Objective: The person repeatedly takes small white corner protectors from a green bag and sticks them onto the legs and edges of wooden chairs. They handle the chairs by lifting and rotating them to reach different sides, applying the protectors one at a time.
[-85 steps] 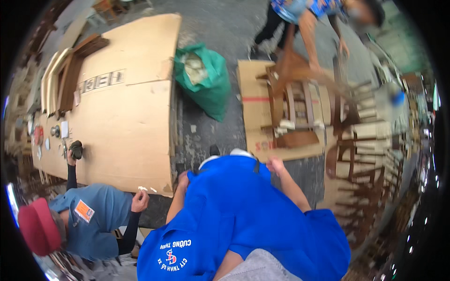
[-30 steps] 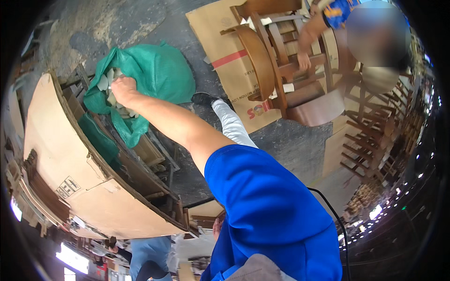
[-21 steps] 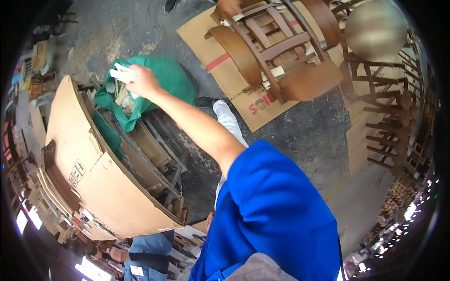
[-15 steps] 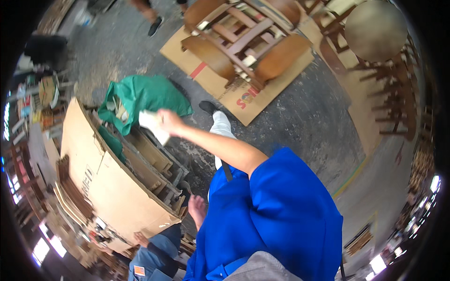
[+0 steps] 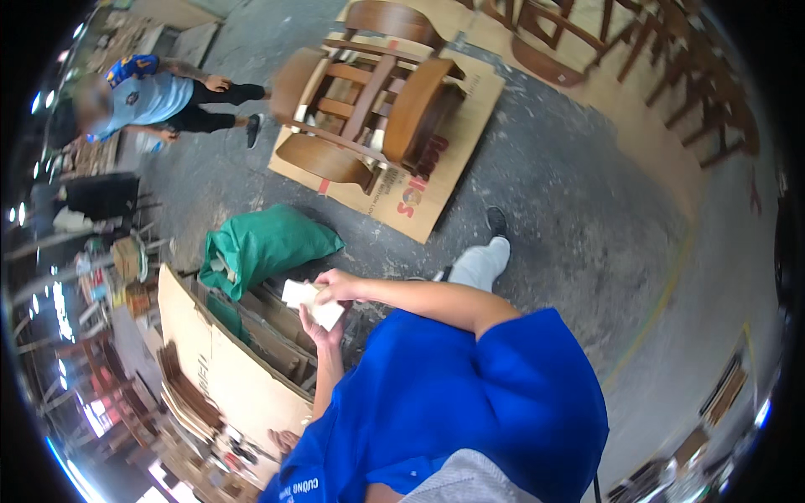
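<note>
Both my hands meet in front of my blue shirt, holding a small stack of white sheets (image 5: 309, 302). My right hand (image 5: 338, 285) comes in from the right along my bare forearm and pinches the stack's upper edge. From below, my left hand (image 5: 321, 329) rises and supports the sheets with its fingers. Just to the left of the hands lies a green sack (image 5: 267, 243) on the concrete floor, its mouth facing a cardboard-covered bench (image 5: 210, 369).
Wooden chairs (image 5: 369, 109) lie stacked on flattened cardboard ahead of me. More chair frames (image 5: 671, 75) line the upper right. Another person (image 5: 138, 92) in a light-blue shirt bends over at the upper left. My leg and pale shoe (image 5: 485, 258) stand on the floor.
My right hand pulled the white sheets out of the green sack and drew them back toward my body. My left hand came up to hold them too. The view swung round.
</note>
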